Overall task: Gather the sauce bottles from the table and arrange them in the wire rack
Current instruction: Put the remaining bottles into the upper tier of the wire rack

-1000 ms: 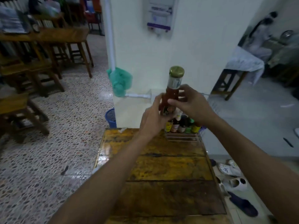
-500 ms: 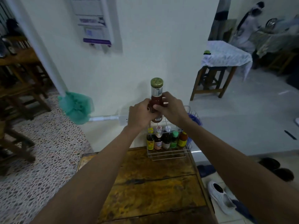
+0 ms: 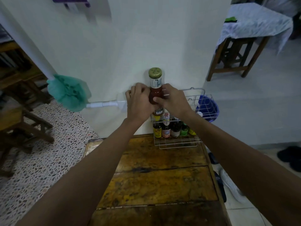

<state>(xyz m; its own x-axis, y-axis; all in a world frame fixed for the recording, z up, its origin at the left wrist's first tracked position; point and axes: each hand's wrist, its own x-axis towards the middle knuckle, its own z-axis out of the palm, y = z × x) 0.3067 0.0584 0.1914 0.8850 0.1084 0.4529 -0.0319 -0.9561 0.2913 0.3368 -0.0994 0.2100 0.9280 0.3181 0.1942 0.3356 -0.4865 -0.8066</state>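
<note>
A tall red sauce bottle [image 3: 155, 88] with a gold cap and a white neck label stands upright in the air above the wire rack [image 3: 176, 143]. My left hand [image 3: 140, 103] grips its body from the left and my right hand [image 3: 173, 99] grips it from the right. The white two-tier rack sits at the far right corner of the wooden table [image 3: 159, 181], against the wall. Several small sauce bottles [image 3: 171, 130] stand in a row in its lower tier. The held bottle's base is at the upper tier's left end; whether it touches the rack is hidden by my hands.
A white wall rises right behind the rack. A blue bucket [image 3: 207, 106] sits behind the rack's right side. A green bag [image 3: 69, 92] hangs on a pipe at left. Shoes [image 3: 232, 188] lie on the floor right of the table. Wooden stools stand at left and far right.
The camera has come closer and tilted down. Both hands have lowered the red bottle toward the rack's upper tier, still holding it.
</note>
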